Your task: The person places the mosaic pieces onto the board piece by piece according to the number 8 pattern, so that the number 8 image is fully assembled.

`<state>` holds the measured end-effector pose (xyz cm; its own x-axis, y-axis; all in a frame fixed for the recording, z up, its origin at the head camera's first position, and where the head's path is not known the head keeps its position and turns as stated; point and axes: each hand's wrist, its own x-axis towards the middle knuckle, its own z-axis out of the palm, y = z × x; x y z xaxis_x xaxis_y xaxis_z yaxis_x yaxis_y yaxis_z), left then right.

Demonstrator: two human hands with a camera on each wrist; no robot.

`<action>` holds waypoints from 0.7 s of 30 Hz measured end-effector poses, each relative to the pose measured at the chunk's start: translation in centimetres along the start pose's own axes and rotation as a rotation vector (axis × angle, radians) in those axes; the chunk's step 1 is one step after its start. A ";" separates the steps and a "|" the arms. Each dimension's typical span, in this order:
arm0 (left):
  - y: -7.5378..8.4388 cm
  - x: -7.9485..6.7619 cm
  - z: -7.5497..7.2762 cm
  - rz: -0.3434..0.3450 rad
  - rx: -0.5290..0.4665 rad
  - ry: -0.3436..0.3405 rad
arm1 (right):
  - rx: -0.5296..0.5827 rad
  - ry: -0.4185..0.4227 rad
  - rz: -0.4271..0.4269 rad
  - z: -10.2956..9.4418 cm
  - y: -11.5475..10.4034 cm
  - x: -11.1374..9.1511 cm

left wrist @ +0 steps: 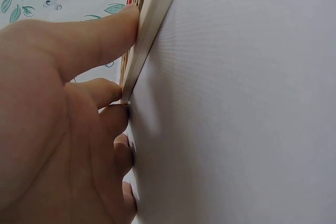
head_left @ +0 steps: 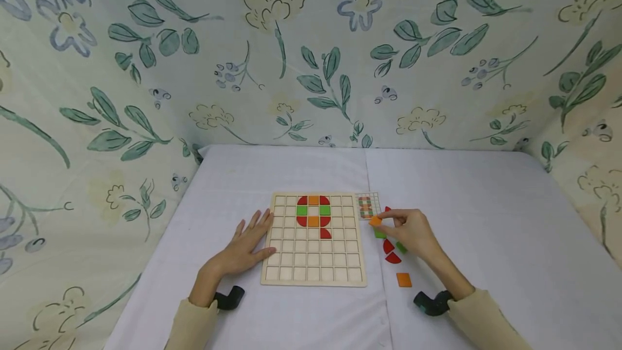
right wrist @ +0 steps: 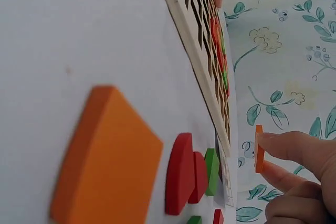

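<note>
A square wooden grid board (head_left: 293, 259) lies on the white cloth, with red, orange and green tiles set in its upper middle cells. One red quarter-round tile (head_left: 325, 234) sits just below that ring. My left hand (head_left: 243, 244) rests at the board's left edge, fingers spread, the thumb touching the frame. Between thumb and index finger, my right hand (head_left: 410, 231) pinches an orange square tile (right wrist: 259, 149), raised above the cloth right of the board. Beneath and beside this hand lie loose red quarter-round tiles (head_left: 393, 257) and green tiles (head_left: 400, 247).
A small printed pattern card (head_left: 367, 199) lies against the board's upper right side. Another orange square tile (head_left: 404, 280) lies nearer the front on the cloth (head_left: 335, 317). A floral curtain (head_left: 320, 31) hangs behind and at both sides.
</note>
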<state>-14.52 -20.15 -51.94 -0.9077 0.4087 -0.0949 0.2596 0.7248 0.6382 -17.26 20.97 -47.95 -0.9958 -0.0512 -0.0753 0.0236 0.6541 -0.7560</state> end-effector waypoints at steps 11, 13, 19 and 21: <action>0.9 -0.1 -0.7 -0.011 0.000 -0.039 | 0.051 -0.099 -0.075 2.4 -2.5 0.6; 1.0 -0.2 -0.8 0.001 -0.017 -0.029 | 0.061 -0.112 -0.096 2.9 -2.9 0.7; 0.6 -0.3 -0.5 0.036 -0.052 0.011 | 0.080 -0.147 -0.107 4.3 -3.8 0.6; 0.5 -0.3 -0.4 0.049 -0.061 0.016 | 0.084 -0.167 -0.101 4.9 -4.1 0.6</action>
<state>-14.23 -20.14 -51.29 -0.8999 0.4332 -0.0505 0.2833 0.6687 0.6874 -17.52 14.61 -48.07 -0.9653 -0.2423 -0.0975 -0.0618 0.5745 -0.8162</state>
